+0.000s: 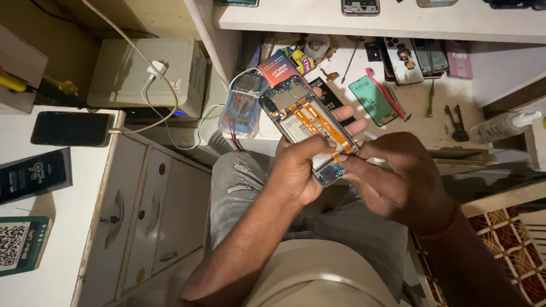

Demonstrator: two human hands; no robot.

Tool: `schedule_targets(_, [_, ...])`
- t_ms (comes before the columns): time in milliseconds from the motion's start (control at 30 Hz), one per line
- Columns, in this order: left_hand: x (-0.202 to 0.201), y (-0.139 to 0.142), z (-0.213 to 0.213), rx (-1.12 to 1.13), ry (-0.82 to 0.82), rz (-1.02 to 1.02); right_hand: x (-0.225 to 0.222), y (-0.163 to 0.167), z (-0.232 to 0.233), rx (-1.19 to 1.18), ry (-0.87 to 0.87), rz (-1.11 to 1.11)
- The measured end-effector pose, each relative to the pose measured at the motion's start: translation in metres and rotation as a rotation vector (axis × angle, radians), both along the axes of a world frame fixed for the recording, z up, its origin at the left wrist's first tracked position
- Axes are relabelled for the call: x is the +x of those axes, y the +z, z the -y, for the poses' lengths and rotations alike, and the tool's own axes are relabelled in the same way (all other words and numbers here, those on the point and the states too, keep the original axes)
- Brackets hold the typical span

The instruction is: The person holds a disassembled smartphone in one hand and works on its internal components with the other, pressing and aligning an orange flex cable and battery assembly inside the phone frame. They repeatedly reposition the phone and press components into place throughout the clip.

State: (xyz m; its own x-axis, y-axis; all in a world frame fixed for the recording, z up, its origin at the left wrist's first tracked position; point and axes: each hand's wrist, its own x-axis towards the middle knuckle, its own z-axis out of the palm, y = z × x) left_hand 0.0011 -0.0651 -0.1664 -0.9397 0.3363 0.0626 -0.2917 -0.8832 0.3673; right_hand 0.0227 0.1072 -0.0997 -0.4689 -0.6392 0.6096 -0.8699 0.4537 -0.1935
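An opened phone [301,119] with its back cover off shows a circuit board, orange flex cables and a pale battery. My left hand [296,170] grips it from below, fingers wrapped behind and thumb across its lower half. My right hand [398,176] presses its fingertips on the phone's lower end, where the orange cable meets the bottom board. I hold the phone tilted over my lap, above grey torn jeans.
On the workbench [421,108] lie a green phone cover [372,99], a red-handled tool [387,91], several phone parts, tweezers [455,122] and a white spray bottle [500,125]. At left stand a white drawer cabinet [153,216], a black phone charging [71,128] and a white box [142,74].
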Motion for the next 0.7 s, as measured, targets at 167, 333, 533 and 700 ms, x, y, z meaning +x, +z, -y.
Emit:
schedule_targets(167, [0.0010,0.0036,-0.0005,-0.017,0.007,0.013,0.0001,0.0003,-0.0002,-0.018,-0.003,0.034])
schedule_targets(333, [0.0036,0.0031,-0.0026,-0.036,0.024,0.004,0.0031,0.0027,0.0010,0.006,-0.018,0.033])
schedule_targets(533, [0.0037,0.0017,-0.0046,-0.018,0.046,0.027,0.0050,0.0049,0.0021,0.036,-0.029,-0.047])
schedule_targets(700, [0.0030,0.0035,-0.0039,-0.038,0.057,-0.001,0.0018,-0.0006,-0.0032,0.023,-0.029,0.073])
